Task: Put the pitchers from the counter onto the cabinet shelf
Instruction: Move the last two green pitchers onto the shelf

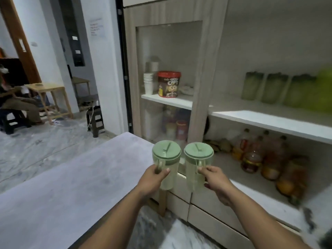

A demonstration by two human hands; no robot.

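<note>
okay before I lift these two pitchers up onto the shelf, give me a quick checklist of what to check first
1. Left hand grips the left pitcher by its handle: ok.
2. Right hand grips the right pitcher by its handle: ok.
3. Both lids seated: ok.
4. Pitchers upright: ok.
5. Free space on the open shelf left of the green pitchers already there: ok.
6. Pitchers empty: cannot tell.

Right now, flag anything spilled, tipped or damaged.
Nothing stands out. Left hand and right hand each hold an upright, lidded green pitcher by its handle; no spill shows.
</note>
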